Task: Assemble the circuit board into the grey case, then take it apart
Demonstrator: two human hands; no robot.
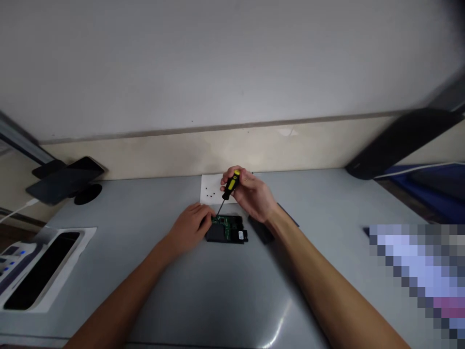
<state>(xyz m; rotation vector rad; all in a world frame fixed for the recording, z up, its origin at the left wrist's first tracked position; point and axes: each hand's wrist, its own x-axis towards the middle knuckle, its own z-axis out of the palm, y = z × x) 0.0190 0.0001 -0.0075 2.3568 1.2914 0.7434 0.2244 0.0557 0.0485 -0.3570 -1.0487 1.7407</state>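
Observation:
A black and yellow screwdriver slants down to the left, its handle gripped by the fingers of my right hand. Its thin shaft reaches the upper left part of a green circuit board in a dark casing. My left hand lies at the board's left edge, fingers closed together near the screwdriver's tip and touching the device. Behind the hands, a white paper carries several tiny dark screws. A dark flat panel lies right of the board, partly beneath my right wrist.
A phone on a stand is at the back left. A black-screened device on white paper lies at the left. A dark cylindrical object stands back right, near a blue bin. A pixelated area covers the right edge.

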